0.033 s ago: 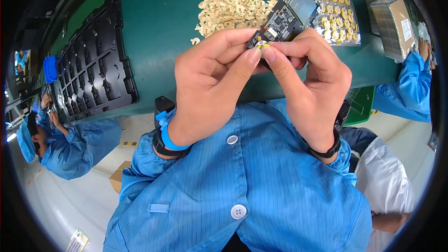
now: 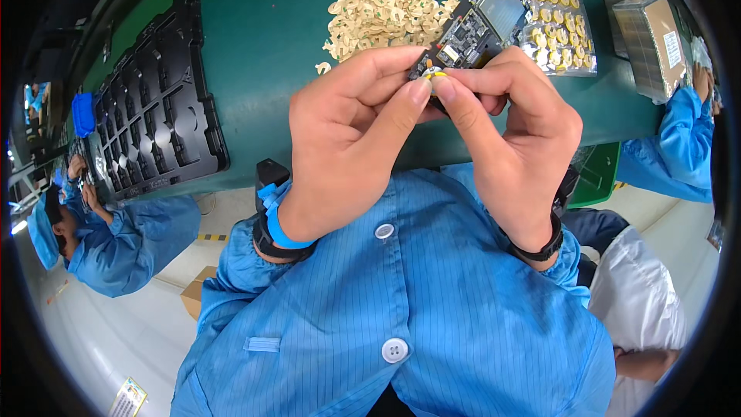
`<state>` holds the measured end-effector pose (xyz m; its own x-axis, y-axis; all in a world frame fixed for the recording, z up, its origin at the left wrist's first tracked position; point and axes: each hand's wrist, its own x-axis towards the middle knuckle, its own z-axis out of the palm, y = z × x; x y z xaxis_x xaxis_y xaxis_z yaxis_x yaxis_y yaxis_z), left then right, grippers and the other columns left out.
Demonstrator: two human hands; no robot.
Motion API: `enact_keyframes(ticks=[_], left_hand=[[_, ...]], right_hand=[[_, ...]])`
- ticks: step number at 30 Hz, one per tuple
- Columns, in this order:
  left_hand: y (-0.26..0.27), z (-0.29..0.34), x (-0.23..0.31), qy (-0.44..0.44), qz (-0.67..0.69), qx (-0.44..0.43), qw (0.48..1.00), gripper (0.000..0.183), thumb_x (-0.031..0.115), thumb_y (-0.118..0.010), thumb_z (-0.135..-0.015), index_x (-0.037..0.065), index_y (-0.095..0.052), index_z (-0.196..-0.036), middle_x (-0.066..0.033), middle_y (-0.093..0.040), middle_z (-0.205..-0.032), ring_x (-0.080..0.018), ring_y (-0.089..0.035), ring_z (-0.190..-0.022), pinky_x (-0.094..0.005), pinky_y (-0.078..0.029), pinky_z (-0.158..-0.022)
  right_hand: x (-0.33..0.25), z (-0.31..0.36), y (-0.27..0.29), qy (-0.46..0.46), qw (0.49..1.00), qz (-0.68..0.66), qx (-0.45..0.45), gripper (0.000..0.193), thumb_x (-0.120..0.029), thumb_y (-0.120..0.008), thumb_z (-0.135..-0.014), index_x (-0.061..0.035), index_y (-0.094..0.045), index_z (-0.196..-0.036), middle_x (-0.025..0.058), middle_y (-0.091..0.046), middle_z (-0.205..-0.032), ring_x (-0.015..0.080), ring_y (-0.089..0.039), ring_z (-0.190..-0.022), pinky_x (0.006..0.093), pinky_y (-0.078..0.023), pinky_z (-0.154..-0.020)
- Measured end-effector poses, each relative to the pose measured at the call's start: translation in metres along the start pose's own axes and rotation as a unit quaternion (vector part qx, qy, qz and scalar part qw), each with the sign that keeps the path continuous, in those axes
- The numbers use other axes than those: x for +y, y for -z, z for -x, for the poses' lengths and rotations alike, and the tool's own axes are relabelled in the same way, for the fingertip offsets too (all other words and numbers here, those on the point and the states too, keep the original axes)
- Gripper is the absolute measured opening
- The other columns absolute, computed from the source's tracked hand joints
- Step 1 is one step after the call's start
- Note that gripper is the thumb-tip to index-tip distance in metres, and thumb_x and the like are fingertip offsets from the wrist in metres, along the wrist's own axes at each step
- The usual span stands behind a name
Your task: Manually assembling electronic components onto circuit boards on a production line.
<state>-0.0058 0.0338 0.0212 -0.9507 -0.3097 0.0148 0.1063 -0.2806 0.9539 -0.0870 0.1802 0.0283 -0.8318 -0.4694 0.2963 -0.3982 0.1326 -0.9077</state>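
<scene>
Circuit board (image 2: pixel 468 33), its near end held at the table's front edge: the left hand (image 2: pixel 347 135) is closed about that end, while the right hand (image 2: pixel 521 127) pinches a small yellow-and-white part (image 2: pixel 434 75) against it, thumb and forefinger nearly meeting. No change shows from the preceding frame, suggesting a steady hold for fine fitting or adjustment, though the fingertips hide whether the part is seated. Left of the board lies a heap of cream C-shaped pieces (image 2: pixel 390 11); right, a clear blister tray (image 2: pixel 575 72) of yellow pieces

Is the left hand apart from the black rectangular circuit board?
No, the left hand and right hand both hold the black rectangular circuit board.
</scene>
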Motion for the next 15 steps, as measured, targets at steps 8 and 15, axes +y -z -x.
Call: enact_keyframes(ticks=[8,15], left_hand=[[-0.002,0.000,-0.001,0.000,-0.032,0.019,0.999,0.027,-0.001,-0.058,-0.103,-0.012,-0.058,-0.128,-0.0218,-0.071,-0.119,-0.0238,-0.072,-0.107,-0.0380,-0.064,-0.091],[-0.003,-0.002,-0.001,-0.008,-0.028,0.040,0.999,0.026,0.000,-0.056,-0.104,-0.012,-0.059,-0.127,-0.0220,-0.072,-0.117,-0.0238,-0.073,-0.103,-0.0375,-0.065,-0.087]], right_hand=[[0.002,0.002,-0.006,0.045,0.998,0.036,0.035,0.011,0.005,-0.080,-0.084,0.0048,-0.076,-0.094,0.0051,-0.062,-0.078,0.0107,-0.052,-0.069,0.0240,-0.039,-0.061],[0.013,0.001,-0.010,0.180,0.974,0.119,0.070,0.023,0.007,-0.082,-0.074,0.0024,-0.076,-0.096,0.0094,-0.061,-0.077,0.0222,-0.059,-0.066,0.0308,-0.048,-0.058]])
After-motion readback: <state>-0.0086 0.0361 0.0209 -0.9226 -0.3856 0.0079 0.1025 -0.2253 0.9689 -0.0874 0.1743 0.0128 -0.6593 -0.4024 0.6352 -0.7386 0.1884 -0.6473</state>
